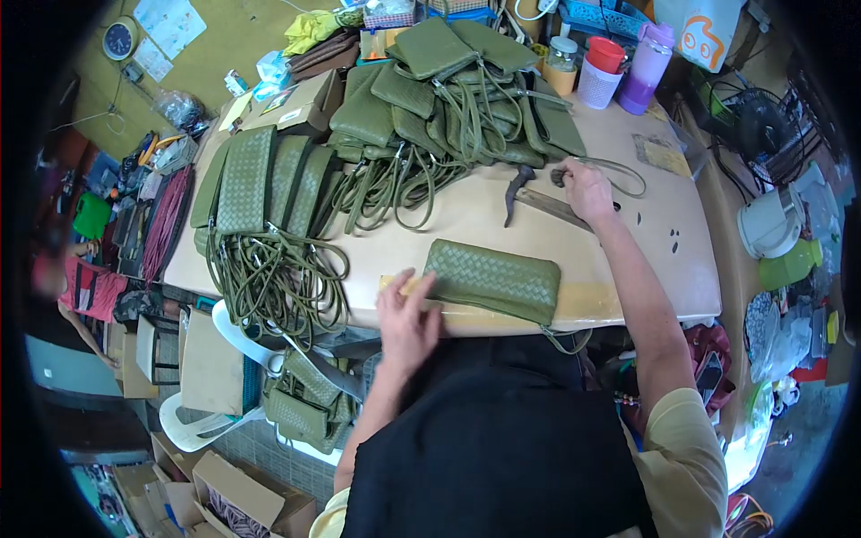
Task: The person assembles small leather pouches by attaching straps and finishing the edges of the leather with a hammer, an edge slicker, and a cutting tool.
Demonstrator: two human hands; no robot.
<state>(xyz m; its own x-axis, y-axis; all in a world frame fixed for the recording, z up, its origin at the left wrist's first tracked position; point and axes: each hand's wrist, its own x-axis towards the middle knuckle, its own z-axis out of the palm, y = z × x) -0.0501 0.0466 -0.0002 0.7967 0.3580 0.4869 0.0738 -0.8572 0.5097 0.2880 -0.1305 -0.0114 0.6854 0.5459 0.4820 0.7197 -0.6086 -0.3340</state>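
Note:
A green woven wristlet pouch lies flat near the table's front edge, its strap hanging over the edge. My left hand is at the pouch's left end, fingers apart and slightly blurred, with nothing held in them. Farther back, my right hand has its fingers closed at a small dark lump, whose kind I cannot tell. Just left of that hand rests a hammer with a dark curved head and a wooden handle, which runs beneath my right wrist.
Green pouches with looped straps are heaped at the back; another stack stands at left. A purple bottle and a red-topped cup stand back right. Small dark bits lie on the table. More pouches sit below left.

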